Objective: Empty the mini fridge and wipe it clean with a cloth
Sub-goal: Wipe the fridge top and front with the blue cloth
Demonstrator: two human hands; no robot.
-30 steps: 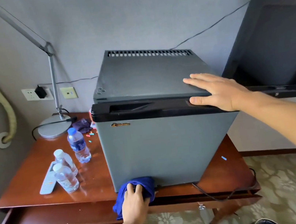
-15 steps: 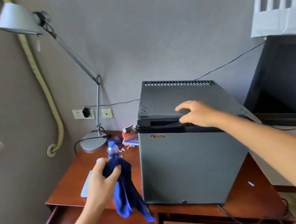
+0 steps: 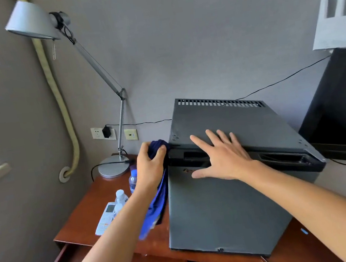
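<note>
Grey metal mini fridge [image 3: 224,208], door closed, vented top, blue cloth [image 3: 156,205] at corner

I saw the mini fridge [image 3: 234,200] standing on the desk [image 3: 86,215], a lamp [image 3: 114,166] behind its left side by the wall; bottles [image 3: 121,197] and a remote [image 3: 105,218] lay left of it, a screen [image 3: 342,101] to its right

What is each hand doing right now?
Left hand: grips the blue cloth at the mini fridge top-left corner.
Right hand: open, fingers spread flat on the fridge's top front edge.
</note>
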